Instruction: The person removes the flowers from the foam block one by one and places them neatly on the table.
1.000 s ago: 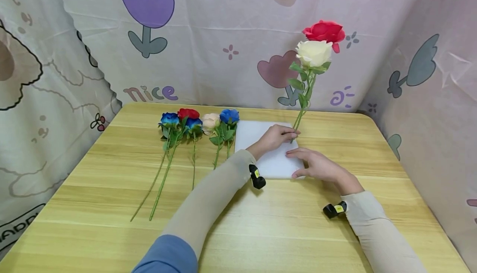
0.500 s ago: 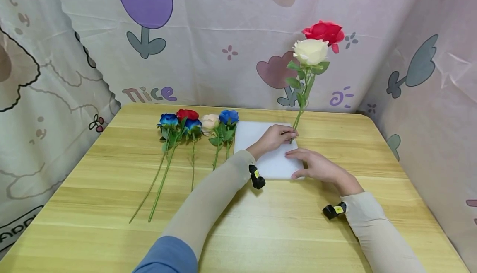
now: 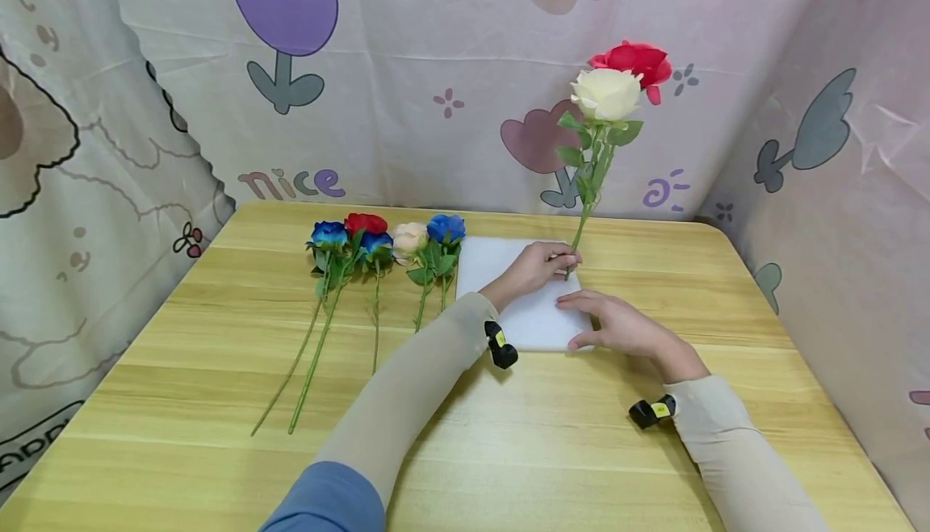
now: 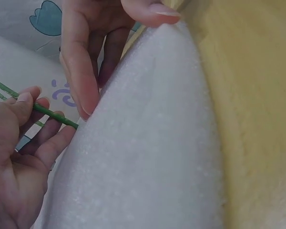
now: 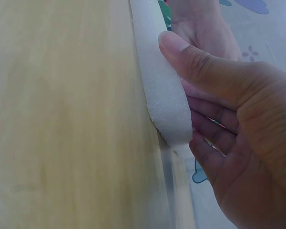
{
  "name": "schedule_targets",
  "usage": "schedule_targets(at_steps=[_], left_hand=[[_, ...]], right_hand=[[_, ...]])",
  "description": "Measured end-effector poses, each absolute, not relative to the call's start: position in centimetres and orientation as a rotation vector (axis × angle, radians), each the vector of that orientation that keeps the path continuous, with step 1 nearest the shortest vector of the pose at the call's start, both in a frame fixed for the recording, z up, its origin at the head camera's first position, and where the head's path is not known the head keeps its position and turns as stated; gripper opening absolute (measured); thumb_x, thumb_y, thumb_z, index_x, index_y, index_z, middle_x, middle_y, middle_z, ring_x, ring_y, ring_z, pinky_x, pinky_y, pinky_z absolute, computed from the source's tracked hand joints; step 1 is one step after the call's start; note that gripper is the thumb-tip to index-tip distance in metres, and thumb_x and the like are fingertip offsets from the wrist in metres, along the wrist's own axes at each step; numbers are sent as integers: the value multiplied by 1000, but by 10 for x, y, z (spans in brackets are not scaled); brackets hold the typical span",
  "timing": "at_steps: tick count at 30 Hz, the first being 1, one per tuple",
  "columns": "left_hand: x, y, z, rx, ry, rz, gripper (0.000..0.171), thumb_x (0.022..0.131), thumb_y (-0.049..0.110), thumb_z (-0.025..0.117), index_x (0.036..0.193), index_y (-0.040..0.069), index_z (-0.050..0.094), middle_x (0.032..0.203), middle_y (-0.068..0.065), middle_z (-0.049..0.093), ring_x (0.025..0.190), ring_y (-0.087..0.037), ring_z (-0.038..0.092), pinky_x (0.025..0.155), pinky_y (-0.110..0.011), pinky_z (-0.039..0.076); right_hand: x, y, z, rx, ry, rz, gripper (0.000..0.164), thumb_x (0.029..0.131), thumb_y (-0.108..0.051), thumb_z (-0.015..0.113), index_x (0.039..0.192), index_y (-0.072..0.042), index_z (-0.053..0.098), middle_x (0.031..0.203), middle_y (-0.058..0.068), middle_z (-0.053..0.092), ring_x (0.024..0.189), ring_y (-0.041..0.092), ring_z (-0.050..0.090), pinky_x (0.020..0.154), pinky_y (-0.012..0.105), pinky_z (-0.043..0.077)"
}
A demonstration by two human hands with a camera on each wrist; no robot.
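My left hand (image 3: 535,267) pinches a green stem (image 4: 50,112) between thumb and fingers. The stem's lower end meets the white foam block (image 3: 501,253); how deep it sits is hidden. Up along the stems stand a white rose (image 3: 606,94) and, just behind it, a red rose (image 3: 643,68), both upright with a slight lean right. A second stem passes behind the left fingers in the left wrist view. My right hand (image 3: 628,324) rests at the foam's near right corner, fingers extended over its top and the thumb (image 5: 174,43) against its near edge.
Left of the foam lie several roses on the wooden table (image 3: 182,387): two-tone blue roses (image 3: 329,235), a red rose (image 3: 366,223), a pale pink rose (image 3: 411,241) and a blue rose (image 3: 446,228). A printed curtain (image 3: 407,136) hangs behind the table.
The white rose has shifted slightly up and to the left, covering a little more of the red one. Both hands stay nearly where they were.
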State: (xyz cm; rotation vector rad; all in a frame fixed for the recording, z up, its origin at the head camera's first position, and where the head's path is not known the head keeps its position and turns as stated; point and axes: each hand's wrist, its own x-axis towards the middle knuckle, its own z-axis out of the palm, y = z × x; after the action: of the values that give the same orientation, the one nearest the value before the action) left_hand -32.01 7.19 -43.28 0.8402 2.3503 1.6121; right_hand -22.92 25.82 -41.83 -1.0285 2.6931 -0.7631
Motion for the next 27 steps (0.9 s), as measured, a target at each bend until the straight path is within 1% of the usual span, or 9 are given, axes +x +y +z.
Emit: schedule_targets(at_steps=[6, 11, 15, 20, 27], left_hand=[[-317, 71, -429, 800, 2351, 1646, 26, 100, 17, 54, 114, 2, 70, 105, -6, 70, 94, -7, 65, 78, -19, 55], [-315, 69, -420, 741, 2261, 1747, 28, 101, 19, 53, 117, 2, 68, 108, -9, 69, 97, -10, 66, 80, -21, 56], [-312, 65, -414, 724, 2260, 1747, 29, 101, 20, 53, 119, 3, 68, 112, -10, 68, 99, -11, 65, 79, -20, 55], [-310, 57, -411, 757, 2306, 1717, 30, 100, 21, 55, 121, 3, 68, 113, -7, 68, 99, -11, 65, 78, -19, 55], [-306, 41, -405, 850, 2370, 1669, 30, 100, 21, 56, 122, 3, 67, 107, -5, 68, 96, -17, 66, 76, -20, 56]], right_hand=[[-229, 258, -419, -1033, 2686, -780, 67, 78, -30, 83, 134, -4, 58, 141, 13, 52, 132, 34, 44, 110, 50, 35], [-229, 258, -419, -1035, 2691, -784, 67, 78, -30, 83, 134, -4, 58, 140, 11, 53, 131, 34, 45, 108, 50, 36], [-229, 258, -419, -1034, 2691, -780, 67, 78, -31, 83, 134, -4, 58, 140, 12, 53, 132, 34, 44, 109, 51, 36], [-229, 259, -419, -1015, 2689, -783, 67, 78, -32, 82, 135, -5, 58, 141, 11, 52, 133, 35, 43, 110, 52, 34], [-229, 259, -420, -994, 2683, -788, 67, 78, -34, 82, 135, -6, 58, 141, 11, 52, 133, 35, 42, 110, 53, 34]])
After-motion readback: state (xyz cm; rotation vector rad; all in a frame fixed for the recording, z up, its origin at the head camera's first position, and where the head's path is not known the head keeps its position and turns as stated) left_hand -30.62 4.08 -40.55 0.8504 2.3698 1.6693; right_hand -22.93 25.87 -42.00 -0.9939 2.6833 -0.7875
